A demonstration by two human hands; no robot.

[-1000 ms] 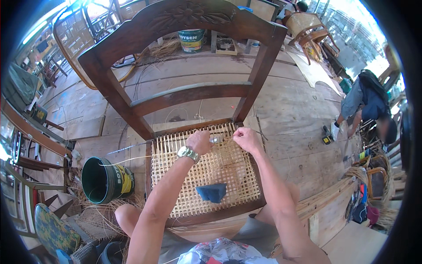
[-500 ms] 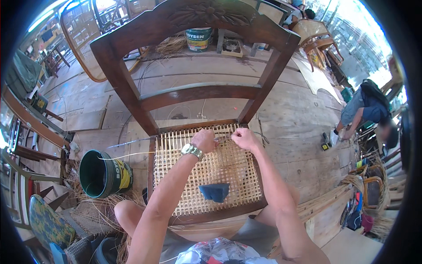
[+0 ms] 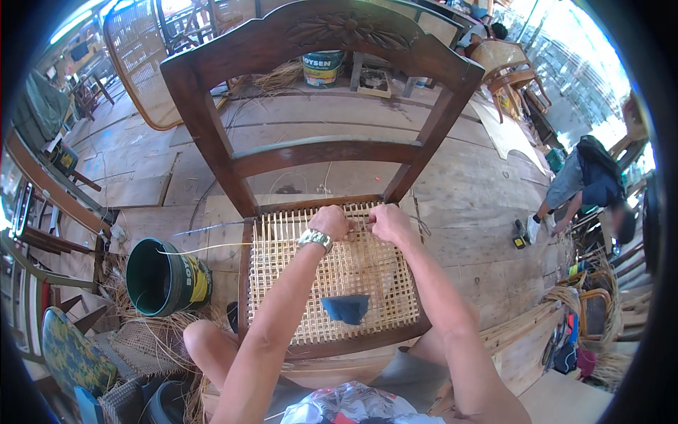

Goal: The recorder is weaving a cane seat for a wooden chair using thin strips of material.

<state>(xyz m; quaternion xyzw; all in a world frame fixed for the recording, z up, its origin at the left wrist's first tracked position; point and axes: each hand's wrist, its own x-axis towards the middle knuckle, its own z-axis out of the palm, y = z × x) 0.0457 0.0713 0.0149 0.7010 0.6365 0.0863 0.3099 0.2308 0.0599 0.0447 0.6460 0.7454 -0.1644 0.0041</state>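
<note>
A dark wooden chair (image 3: 248, 281) stands before me, with a half-woven cane seat (image 3: 311, 283). My left hand (image 3: 332, 222), with a metal watch on the wrist, is closed at the seat's rear part, knuckles up. Just right of it, my right hand (image 3: 390, 224) is closed with thumb and forefinger pinched together. Whatever thin piece their fingertips grip is hidden. Around them the strands run front to back, and the rear rows are looser than the front ones. A folded blue cloth (image 3: 345, 309) lies on the front of the weave. One pale cane strand (image 3: 212, 247) runs from the seat's left side.
A dark green bucket (image 3: 152, 279) stands left of the chair, the pale strand over its rim. Loose cane scraps lie below it. Another bucket (image 3: 323, 68) is behind the chair. At right, a person (image 3: 590, 177) bends down near long wooden boards (image 3: 530, 325).
The chair sits slightly further right in view. My hands stay close together at the rear of the weave, shifted only slightly. The person at right has moved a little.
</note>
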